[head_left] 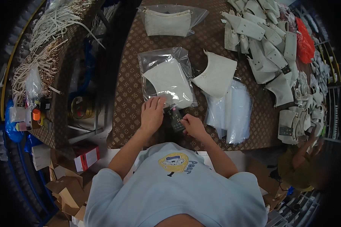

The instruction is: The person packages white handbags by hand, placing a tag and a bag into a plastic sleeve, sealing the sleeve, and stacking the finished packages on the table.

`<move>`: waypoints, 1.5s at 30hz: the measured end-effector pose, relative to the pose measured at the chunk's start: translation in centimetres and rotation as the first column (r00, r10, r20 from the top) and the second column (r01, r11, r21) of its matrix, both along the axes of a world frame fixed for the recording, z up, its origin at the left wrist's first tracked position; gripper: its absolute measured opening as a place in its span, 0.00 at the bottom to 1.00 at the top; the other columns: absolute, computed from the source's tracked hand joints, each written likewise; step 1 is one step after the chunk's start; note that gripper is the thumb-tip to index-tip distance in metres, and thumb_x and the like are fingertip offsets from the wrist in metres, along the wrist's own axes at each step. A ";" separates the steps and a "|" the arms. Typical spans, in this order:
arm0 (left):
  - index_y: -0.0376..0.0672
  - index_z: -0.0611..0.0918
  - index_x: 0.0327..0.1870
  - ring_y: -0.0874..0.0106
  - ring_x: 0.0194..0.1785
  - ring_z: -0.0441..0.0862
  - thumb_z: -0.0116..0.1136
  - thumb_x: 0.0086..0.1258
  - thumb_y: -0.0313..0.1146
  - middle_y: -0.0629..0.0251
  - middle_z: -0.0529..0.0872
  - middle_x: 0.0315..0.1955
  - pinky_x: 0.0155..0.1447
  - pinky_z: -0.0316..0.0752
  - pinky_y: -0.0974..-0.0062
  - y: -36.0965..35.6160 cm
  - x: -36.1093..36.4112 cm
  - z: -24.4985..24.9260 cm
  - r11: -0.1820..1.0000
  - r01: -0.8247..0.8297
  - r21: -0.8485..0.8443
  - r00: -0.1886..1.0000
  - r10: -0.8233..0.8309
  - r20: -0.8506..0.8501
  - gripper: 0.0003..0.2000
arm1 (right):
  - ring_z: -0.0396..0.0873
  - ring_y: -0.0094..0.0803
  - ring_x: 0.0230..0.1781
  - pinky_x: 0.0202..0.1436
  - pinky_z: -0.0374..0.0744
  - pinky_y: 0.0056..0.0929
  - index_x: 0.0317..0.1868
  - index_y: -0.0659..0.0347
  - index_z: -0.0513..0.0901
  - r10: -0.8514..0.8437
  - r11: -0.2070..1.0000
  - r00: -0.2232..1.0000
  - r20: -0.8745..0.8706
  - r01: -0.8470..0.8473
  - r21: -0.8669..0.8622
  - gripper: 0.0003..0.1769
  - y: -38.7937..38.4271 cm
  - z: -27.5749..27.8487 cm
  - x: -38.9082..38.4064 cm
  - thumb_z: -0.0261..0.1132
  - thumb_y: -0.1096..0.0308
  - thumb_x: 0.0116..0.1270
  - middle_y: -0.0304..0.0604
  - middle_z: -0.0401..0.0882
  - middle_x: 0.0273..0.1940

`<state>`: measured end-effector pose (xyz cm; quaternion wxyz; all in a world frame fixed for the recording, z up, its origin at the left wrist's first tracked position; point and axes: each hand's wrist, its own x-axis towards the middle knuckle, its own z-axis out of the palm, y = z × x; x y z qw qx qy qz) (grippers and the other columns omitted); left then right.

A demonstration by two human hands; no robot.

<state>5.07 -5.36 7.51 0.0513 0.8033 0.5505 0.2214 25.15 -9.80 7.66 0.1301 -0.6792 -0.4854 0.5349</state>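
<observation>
A white bag in a clear plastic sleeve (170,81) lies on the brown patterned table. My left hand (152,113) rests at the sleeve's lower edge, its fingers spread over the plastic. Beside it, my right hand (193,126) is closed in a pinch on the right edge of a dark printed card (175,119). The card's top end meets the sleeve's lower edge. To the right lies a loose white bag (219,73), partly over a stack of clear plastic sleeves (236,113).
Another packed white bag (167,23) lies at the table's far side. Many white bags (271,49) are heaped at the right beside a red plastic bag (305,41). White straps (45,41) hang at left. At lower right is another person's arm (305,153).
</observation>
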 end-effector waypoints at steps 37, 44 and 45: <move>0.47 0.73 0.59 0.60 0.55 0.74 0.62 0.58 0.29 0.60 0.76 0.54 0.57 0.67 0.60 -2.2 -0.4 -5.1 0.905 -0.347 -0.246 0.920 0.380 0.098 0.25 | 0.80 0.49 0.36 0.37 0.77 0.43 0.49 0.55 0.80 -0.340 0.706 0.881 0.330 0.008 0.708 0.13 5.9 -4.8 3.7 0.59 0.65 0.65 0.48 0.81 0.36; 0.42 0.78 0.53 0.71 0.27 0.79 0.53 0.64 0.25 0.61 0.81 0.26 0.34 0.74 0.73 1.1 -1.0 2.3 0.922 -0.250 -0.294 0.750 0.377 0.544 0.15 | 0.77 0.52 0.26 0.27 0.73 0.46 0.29 0.60 0.76 -0.308 0.653 0.853 0.420 -0.131 0.746 0.09 6.5 2.2 4.3 0.60 0.64 0.65 0.51 0.77 0.26; 0.41 0.79 0.50 0.76 0.26 0.78 0.51 0.64 0.24 0.63 0.80 0.23 0.33 0.73 0.77 2.3 -1.7 6.5 0.887 -0.157 -0.434 0.612 0.432 0.662 0.13 | 0.75 0.52 0.23 0.25 0.72 0.45 0.26 0.61 0.75 -0.319 0.595 0.859 0.401 -0.148 0.790 0.11 7.0 4.8 4.5 0.60 0.65 0.64 0.51 0.76 0.23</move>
